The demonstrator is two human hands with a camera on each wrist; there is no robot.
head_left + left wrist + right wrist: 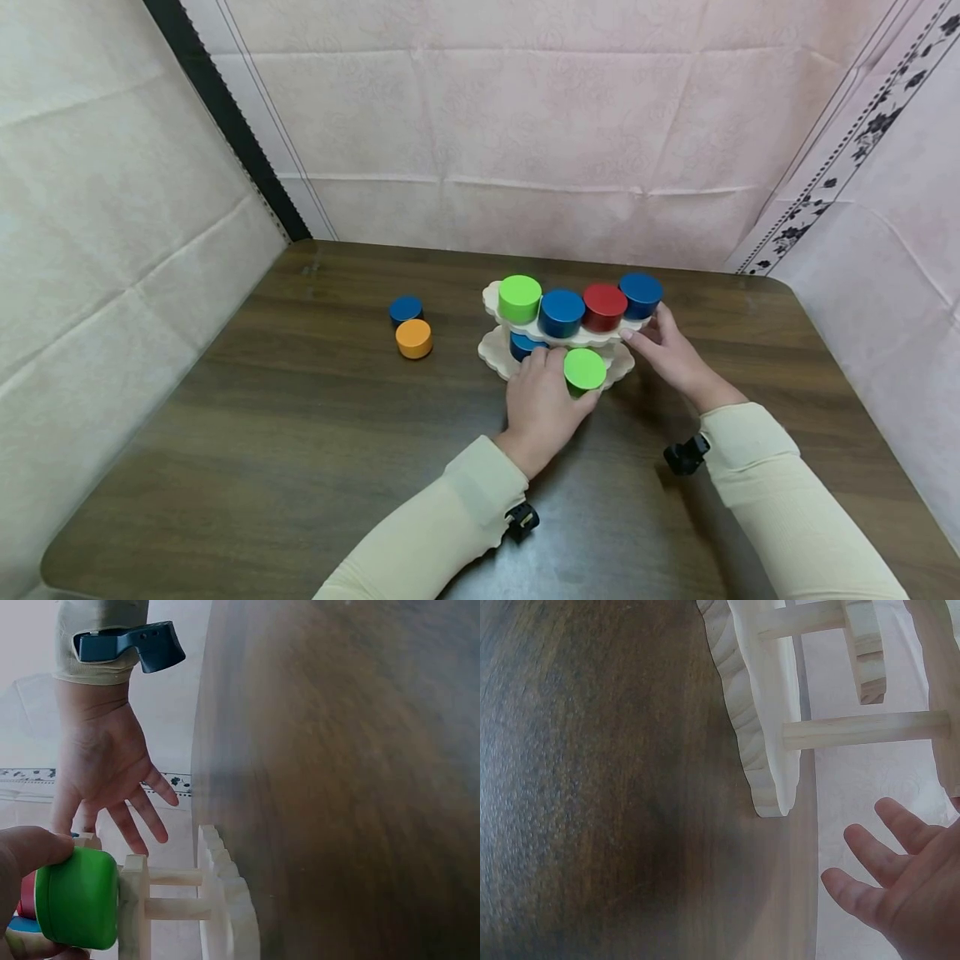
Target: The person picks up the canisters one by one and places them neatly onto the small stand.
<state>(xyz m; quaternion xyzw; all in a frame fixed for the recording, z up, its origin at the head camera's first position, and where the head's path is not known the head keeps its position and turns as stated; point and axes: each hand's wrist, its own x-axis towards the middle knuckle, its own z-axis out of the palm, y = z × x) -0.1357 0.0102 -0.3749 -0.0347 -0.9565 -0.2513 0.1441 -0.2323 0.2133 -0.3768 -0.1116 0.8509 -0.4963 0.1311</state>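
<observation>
My left hand [542, 408] grips a light green cylinder [584, 368] between thumb and fingers, at the front of a tiered wooden stand [495, 354] with scalloped edges. In the left wrist view the green cylinder [79, 898] lies against the edge of a shelf [135, 904]. My right hand [678, 358] holds the top shelf's right end with thumb and index finger; its other fingers [862, 900] spread free in the right wrist view. On the top shelf stand a green cylinder [520, 299], a blue one [562, 313], a red one [604, 307] and another blue one [641, 295].
Beneath the top shelf a blue cylinder [525, 345] sits partly hidden. Left of the stand, a blue cylinder [406, 309] and an orange one [414, 339] rest close together on the brown wooden table [300, 433]. Pale cloth [487, 125] hangs behind the table.
</observation>
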